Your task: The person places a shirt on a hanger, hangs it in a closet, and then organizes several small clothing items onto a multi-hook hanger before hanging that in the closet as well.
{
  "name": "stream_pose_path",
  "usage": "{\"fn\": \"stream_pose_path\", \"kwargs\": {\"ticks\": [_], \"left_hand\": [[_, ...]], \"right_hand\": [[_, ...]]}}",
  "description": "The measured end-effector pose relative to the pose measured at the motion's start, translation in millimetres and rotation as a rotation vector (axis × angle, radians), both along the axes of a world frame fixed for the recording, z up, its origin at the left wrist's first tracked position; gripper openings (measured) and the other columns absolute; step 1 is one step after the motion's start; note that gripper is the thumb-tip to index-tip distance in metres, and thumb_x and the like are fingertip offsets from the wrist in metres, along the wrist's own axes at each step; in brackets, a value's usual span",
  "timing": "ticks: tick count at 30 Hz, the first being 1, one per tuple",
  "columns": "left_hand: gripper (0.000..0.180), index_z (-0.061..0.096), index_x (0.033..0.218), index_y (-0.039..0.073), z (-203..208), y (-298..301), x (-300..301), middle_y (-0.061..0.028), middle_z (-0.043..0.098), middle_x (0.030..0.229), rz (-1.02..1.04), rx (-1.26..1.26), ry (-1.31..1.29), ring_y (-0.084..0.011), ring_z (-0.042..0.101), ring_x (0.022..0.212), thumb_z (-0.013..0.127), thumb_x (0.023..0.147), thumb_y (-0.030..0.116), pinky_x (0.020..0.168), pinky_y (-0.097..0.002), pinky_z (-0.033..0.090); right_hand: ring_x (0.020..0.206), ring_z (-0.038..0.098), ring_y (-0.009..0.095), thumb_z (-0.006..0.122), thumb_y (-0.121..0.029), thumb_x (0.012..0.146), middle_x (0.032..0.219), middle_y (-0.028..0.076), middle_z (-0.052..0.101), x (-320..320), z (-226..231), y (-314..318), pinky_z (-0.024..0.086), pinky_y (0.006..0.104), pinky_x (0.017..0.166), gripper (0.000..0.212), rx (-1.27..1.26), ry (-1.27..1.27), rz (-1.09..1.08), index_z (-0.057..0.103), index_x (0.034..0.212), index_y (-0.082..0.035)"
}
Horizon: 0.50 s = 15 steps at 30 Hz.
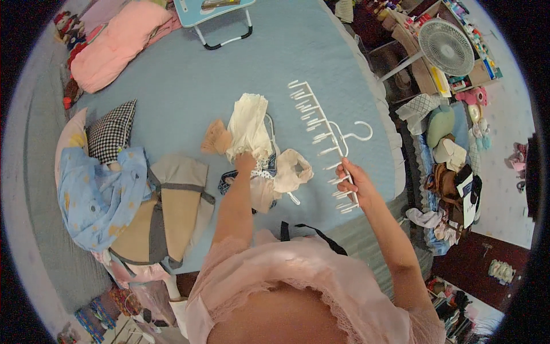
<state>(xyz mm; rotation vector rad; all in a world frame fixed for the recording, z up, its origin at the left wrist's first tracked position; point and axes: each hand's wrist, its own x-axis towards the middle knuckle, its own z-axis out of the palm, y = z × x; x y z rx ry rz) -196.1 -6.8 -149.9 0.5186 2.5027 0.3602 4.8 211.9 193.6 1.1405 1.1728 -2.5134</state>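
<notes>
My right hand (pixel 354 183) is closed around the lower part of a white multi-hook hanger (pixel 317 110). The hanger is held above the bed, its many small prongs pointing left and its large hook pointing right. My left hand (pixel 245 163) reaches into a small heap of clothes, against a cream ruffled garment (pixel 247 120); its fingers are hidden in the folds. Around that hand lie a tan lacy piece (pixel 216 137), a beige strappy garment (pixel 293 170) and some dark blue patterned cloth (pixel 227 182). A white clip-like end (pixel 294 198) sticks out of the heap.
The heap rests on a blue bedspread (pixel 189 80). To the left are a beige-and-grey folded item (pixel 182 212), a blue patterned cloth (pixel 100 189) and a checked pillow (pixel 113 132). A folding table (pixel 213 14) stands at the far end; a fan (pixel 446 47) stands far right.
</notes>
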Motion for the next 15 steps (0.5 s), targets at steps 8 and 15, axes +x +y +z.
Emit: {"fn": "stream_pose_path", "kwargs": {"ticks": [8,15], "left_hand": [[0.027,0.060,0.102,0.001,43.9,-4.9,-26.0,-0.0079,0.062,0.091,0.445,0.973,-0.475,-0.0193,0.058,0.084,0.055,0.083,0.020,0.076,-0.0284,0.043],[0.031,0.053,0.113,0.000,308.6,11.8,-40.0,-0.0086,0.055,0.109,0.261,1.321,-0.700,-0.0187,0.058,0.089,0.050,0.086,0.015,0.077,-0.0276,0.047]], "right_hand": [[0.035,0.028,0.004,0.054,-0.032,0.085,0.062,-0.002,0.049,-11.1,5.8,5.4,0.035,0.0217,0.045,0.027,0.110,0.020,0.011,0.052,0.077,-0.006],[0.045,0.040,0.004,0.062,-0.021,0.080,0.069,-0.001,0.053,-40.1,16.0,-5.2,0.037,0.0193,0.046,0.018,0.556,0.168,0.068,0.052,0.084,-0.006]]}}
